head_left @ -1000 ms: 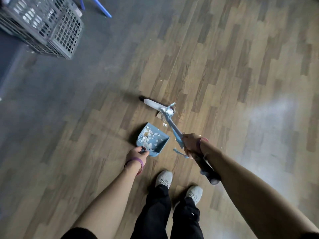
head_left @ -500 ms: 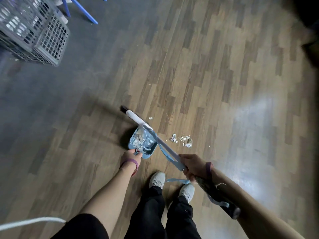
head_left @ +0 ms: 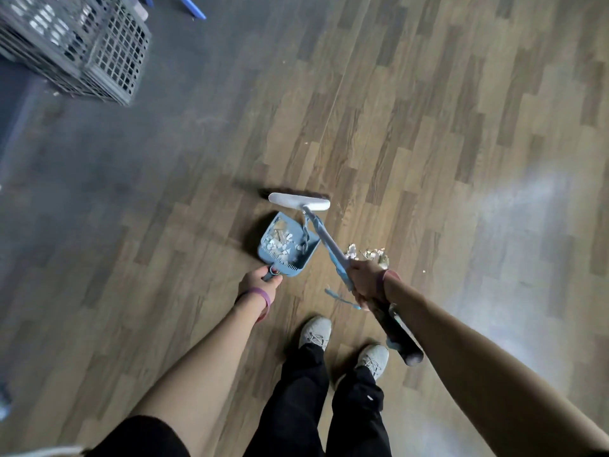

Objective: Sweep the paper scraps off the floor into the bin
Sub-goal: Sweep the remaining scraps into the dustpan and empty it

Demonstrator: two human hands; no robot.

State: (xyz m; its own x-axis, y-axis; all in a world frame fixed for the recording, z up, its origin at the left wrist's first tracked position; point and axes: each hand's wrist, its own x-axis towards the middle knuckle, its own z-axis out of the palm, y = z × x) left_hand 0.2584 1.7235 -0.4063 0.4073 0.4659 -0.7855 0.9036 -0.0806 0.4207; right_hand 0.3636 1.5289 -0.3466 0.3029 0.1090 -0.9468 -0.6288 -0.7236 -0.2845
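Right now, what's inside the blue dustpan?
Torn pale paper scraps lie across the dustpan floor. A dangling blue strap crosses its right side in view, so anything beneath that is hidden.

Blue furniture leg [head_left: 194, 9] at the top edge, white cord [head_left: 39, 452] in the bottom-left corner.

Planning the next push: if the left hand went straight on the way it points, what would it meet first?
The left hand grips the dustpan handle, pointing up-right. Beyond the pan, the broom head lies across that line, so probably that first; how high it sits is unclear.
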